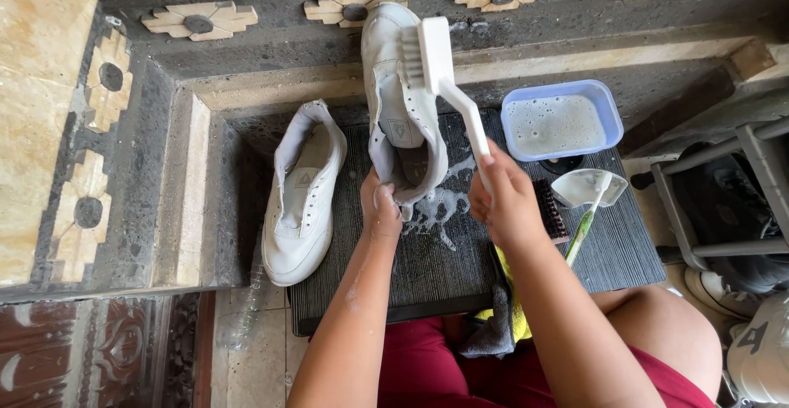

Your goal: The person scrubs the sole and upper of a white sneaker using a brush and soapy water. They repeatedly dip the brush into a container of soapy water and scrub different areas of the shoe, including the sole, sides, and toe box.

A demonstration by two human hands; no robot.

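Note:
My left hand (381, 207) grips the heel end of a white sneaker (399, 104), which stands tilted up over a dark ribbed mat (427, 252). My right hand (503, 198) holds the handle of a white scrubbing brush (440, 67), whose bristle head rests against the side of the raised sneaker. A second white sneaker (302, 198) lies flat on the mat's left edge, laces removed. Soap foam is spread on the mat below the held shoe.
A blue tub of soapy water (562, 119) stands at the back right of the mat. Beside it lie a small clear bowl with a green-handled brush (588, 190) and a dark brush (551, 211). A yellow and grey cloth (501, 318) lies by my knee. A metal rack (723, 202) with shoes stands on the right.

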